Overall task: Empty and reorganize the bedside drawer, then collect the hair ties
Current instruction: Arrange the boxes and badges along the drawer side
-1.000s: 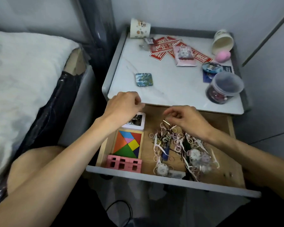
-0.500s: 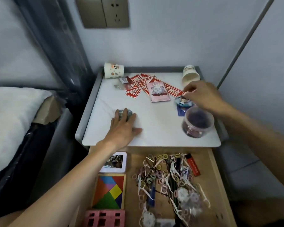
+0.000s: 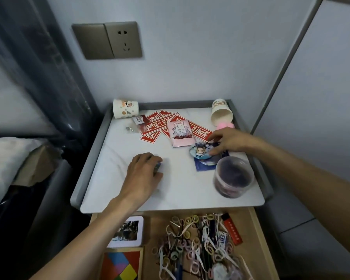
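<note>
The wooden drawer [image 3: 257,229] stands pulled out below the white bedside tabletop [image 3: 117,158]. Inside it lies a tangle of small coloured hair ties [image 3: 192,249], a red lighter [image 3: 231,229], a white-framed photo card [image 3: 127,231] and a coloured tangram puzzle [image 3: 121,265]. My left hand [image 3: 143,174] curls over a small blue patterned square [image 3: 157,166] on the tabletop, mostly hiding it. My right hand [image 3: 230,141] pinches a round picture badge [image 3: 202,151] that lies on a blue card [image 3: 204,167].
A clear round tub [image 3: 233,176] with dark contents stands at the front right. Red paper strips [image 3: 156,126], a pink packet [image 3: 181,133], two paper cups [image 3: 125,108] [image 3: 221,113] and a pink ball [image 3: 224,125] lie at the back. A bed [image 3: 6,158] is left.
The view has tilted up and closer. My left hand's fingers have curled over the blue square. My right hand has come down from the cup onto the round badge.
</note>
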The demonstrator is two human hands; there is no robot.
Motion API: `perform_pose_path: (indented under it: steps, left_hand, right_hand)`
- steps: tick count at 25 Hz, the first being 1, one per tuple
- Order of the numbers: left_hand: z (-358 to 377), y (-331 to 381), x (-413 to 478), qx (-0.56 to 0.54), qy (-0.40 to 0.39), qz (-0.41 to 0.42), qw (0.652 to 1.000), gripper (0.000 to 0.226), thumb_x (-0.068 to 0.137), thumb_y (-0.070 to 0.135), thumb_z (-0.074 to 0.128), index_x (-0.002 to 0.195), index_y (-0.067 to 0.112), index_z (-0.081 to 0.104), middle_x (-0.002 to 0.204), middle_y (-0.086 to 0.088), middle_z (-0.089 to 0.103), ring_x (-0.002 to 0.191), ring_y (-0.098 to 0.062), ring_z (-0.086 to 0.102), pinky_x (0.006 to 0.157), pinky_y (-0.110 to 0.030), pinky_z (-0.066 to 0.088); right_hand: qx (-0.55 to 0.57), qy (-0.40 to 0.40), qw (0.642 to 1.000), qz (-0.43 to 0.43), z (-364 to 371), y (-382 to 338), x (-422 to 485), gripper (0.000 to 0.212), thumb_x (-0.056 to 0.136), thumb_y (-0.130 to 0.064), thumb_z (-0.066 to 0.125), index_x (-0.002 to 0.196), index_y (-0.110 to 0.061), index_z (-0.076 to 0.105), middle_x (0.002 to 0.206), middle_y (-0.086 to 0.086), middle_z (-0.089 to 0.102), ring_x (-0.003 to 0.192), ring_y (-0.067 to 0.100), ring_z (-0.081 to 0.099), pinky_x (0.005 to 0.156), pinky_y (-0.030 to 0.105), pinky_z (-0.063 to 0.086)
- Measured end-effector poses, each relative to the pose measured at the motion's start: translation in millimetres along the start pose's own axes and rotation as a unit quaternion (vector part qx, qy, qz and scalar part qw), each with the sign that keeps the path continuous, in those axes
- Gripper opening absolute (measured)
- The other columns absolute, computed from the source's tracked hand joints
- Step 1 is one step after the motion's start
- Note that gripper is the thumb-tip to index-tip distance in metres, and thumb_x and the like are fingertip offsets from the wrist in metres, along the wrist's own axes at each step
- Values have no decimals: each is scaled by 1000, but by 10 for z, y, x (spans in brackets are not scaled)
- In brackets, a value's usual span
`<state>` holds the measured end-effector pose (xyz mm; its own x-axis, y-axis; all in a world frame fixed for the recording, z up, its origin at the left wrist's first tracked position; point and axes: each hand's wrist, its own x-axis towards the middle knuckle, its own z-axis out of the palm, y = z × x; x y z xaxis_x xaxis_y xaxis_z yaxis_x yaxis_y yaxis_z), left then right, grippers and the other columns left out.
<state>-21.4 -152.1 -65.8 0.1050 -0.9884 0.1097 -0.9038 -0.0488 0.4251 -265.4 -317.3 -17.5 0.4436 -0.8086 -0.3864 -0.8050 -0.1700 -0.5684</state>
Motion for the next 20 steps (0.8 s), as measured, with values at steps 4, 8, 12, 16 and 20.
perform_pose_path:
  steps: [4, 8, 12, 16, 20]
  left_hand:
    - [-20, 277, 113, -91, -5, -45, 995, 50, 90, 34, 69, 135, 22, 52, 142, 2, 49, 130, -19, 41, 107, -36, 41]
    - [109, 540, 321, -28, -46, -48, 997, 67, 85, 58, 65, 138, 23, 45, 140, -1, 51, 124, -21, 46, 94, -35, 43]
    - [210, 583, 448, 34, -39, -35, 998, 64, 89, 58, 59, 140, 24, 40, 140, -3, 50, 124, -25, 44, 98, -40, 41]
    - [145, 392, 446, 22, -13, -51, 998, 61, 90, 50, 62, 141, 24, 40, 141, -4, 49, 125, -26, 44, 99, -40, 40]
    - [47, 203, 361, 40, -32, -35, 998, 69, 93, 46, 60, 150, 21, 31, 151, -3, 39, 135, -25, 35, 108, -39, 34]
  right_hand:
    - [-33, -26, 999, 4, -5, -56, 11, 73, 70, -24, 89, 134, -18, 56, 126, 0, 55, 112, 18, 53, 91, 24, 43]
    - [-175, -12, 984, 6, 142, -213, 90, 80, 59, -39, 93, 125, -21, 54, 125, 5, 52, 110, 22, 52, 95, 35, 49]
    - [-178, -20, 984, -7, 230, -382, 120, 69, 64, -35, 91, 118, -9, 58, 115, 8, 62, 101, 23, 57, 78, 29, 46]
    - [0, 37, 999, 8, 179, -331, 131, 56, 73, -17, 86, 120, -12, 54, 115, 4, 61, 102, 21, 57, 84, 31, 51]
    - [77, 196, 978, 11, 43, -332, 64, 21, 93, -13, 63, 114, -15, 66, 119, 8, 63, 95, 17, 58, 72, 30, 52]
